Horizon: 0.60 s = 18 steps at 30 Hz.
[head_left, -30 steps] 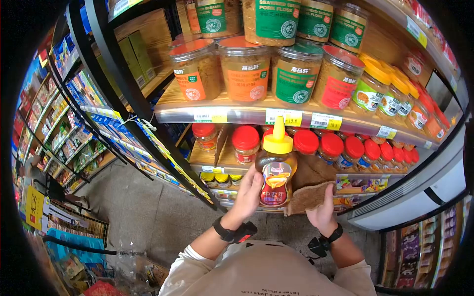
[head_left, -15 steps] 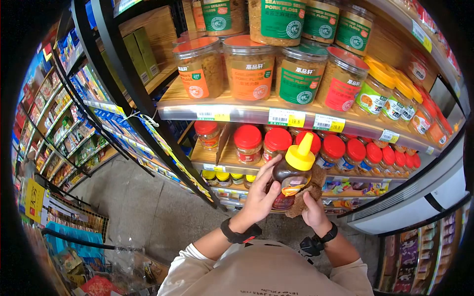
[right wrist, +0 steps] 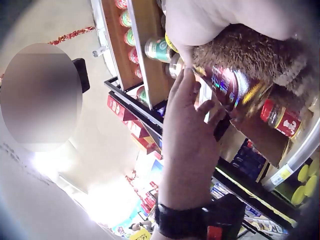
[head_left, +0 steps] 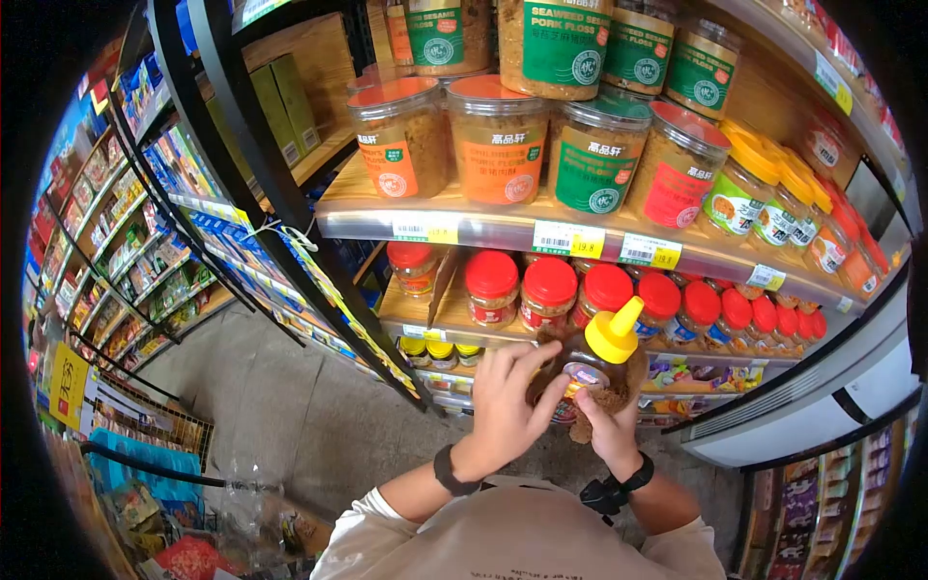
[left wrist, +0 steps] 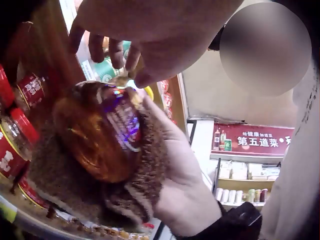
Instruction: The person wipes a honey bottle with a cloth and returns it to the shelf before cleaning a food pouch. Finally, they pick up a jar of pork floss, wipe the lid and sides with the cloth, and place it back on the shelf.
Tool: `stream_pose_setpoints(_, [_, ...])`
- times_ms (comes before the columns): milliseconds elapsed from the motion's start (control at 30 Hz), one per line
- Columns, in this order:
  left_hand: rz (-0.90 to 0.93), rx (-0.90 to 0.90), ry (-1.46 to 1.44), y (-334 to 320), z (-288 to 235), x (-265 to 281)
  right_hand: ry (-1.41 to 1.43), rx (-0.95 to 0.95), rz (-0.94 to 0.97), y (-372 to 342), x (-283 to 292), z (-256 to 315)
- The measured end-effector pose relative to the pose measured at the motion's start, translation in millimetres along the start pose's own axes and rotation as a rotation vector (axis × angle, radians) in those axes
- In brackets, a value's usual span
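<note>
R hand (head_left: 619, 432) grips brown cloth (left wrist: 155, 150) round bottle (head_left: 583, 373); L hand (head_left: 507, 398), fingers loose, just left of R. Wiping step, I'd guess; next move prob. needs firm R grip.

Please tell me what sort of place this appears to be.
Most likely a supermarket or grocery shop: price tags line a shelf front, tubs labelled pork floss stand in quantity, and red-lidded jars fill a row below.

Bottle (left wrist: 97, 142) glossy, smooth; cap (head_left: 609, 336) smooth plastic; cloth (right wrist: 245, 52) rough, shaggy; shelf (head_left: 336, 193) wood.
</note>
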State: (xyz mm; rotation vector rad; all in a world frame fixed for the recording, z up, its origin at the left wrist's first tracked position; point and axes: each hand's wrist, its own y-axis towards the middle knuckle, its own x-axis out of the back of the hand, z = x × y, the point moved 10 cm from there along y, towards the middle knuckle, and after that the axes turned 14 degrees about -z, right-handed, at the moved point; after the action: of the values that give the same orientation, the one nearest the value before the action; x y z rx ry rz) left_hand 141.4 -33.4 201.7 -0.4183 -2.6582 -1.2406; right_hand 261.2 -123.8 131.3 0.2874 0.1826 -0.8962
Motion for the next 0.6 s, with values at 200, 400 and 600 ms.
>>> stream_pose_setpoints(200, [0.254,0.014,-0.177,-38,-11,-30,-0.018,0.118,-0.112,-6,7,7])
stream_pose_setpoints(400, [0.120,0.067,-0.376,-43,4,-23,-0.151,0.288,0.052,-33,19,-18])
stream_pose_setpoints(600, [0.258,0.171,-0.487,-58,5,-33,-0.104,0.105,0.418,-37,2,-18])
